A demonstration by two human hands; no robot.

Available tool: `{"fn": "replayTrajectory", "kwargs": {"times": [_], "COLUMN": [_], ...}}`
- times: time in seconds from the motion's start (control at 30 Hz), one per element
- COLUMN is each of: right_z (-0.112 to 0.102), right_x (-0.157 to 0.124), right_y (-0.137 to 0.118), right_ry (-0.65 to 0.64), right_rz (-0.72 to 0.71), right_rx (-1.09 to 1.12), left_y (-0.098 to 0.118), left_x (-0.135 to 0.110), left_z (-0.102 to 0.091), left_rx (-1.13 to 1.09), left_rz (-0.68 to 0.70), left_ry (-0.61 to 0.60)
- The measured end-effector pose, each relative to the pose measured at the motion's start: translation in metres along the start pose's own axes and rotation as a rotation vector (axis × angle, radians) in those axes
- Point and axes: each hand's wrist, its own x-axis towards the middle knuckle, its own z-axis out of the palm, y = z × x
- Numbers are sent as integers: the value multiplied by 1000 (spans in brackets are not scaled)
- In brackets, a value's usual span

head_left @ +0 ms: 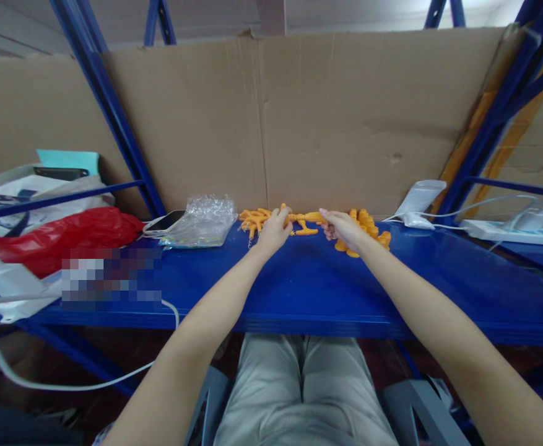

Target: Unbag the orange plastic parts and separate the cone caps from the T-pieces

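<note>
On the far part of the blue shelf, my left hand (275, 228) is closed on one end of an orange plastic piece (309, 217). My right hand (343, 229) pinches the other end, so the piece stretches between both hands. Its exact kind is too small to make out. Just below it, another orange piece (305, 231) with a bar-like end lies on the shelf. Left of my left hand is a heap of branching orange pieces with small metal chains (254, 218). Partly behind my right hand sits a pile of rounded orange pieces (366, 223).
Clear plastic bags (204, 220) and a phone (166, 220) lie to the left, near a red plastic bag (67, 235). A cardboard panel (327, 124) closes off the back. At right are a white adapter (417, 210) with cables and a power strip (515, 231).
</note>
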Motion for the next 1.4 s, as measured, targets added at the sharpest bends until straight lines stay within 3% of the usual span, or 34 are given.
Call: {"fn": "replayTrajectory", "kwargs": {"times": [0.37,0.67,0.87,1.13,1.27,1.4], "right_z": [-1,6,5,9,8,9], "right_x": [3,1,2,7,4,0], "right_y": [4,5,9,14,11,8], "right_ry": [-27,232,231,407,444,457], "right_rz": [38,122,132,-131,-286,-336], "right_rx": [62,113,-7,-290,-410,-493], "left_y": [-2,22,26,32,35,34], "left_x": [2,-5,-8,-9,-9,-8], "left_z": [-1,-2,1,-7,-7,-6], "left_rx": [6,97,115,187,198,181], "left_rz": [45,96,112,50,31,7], "left_ry": [-20,-84,-157,-126,-121,-99]}}
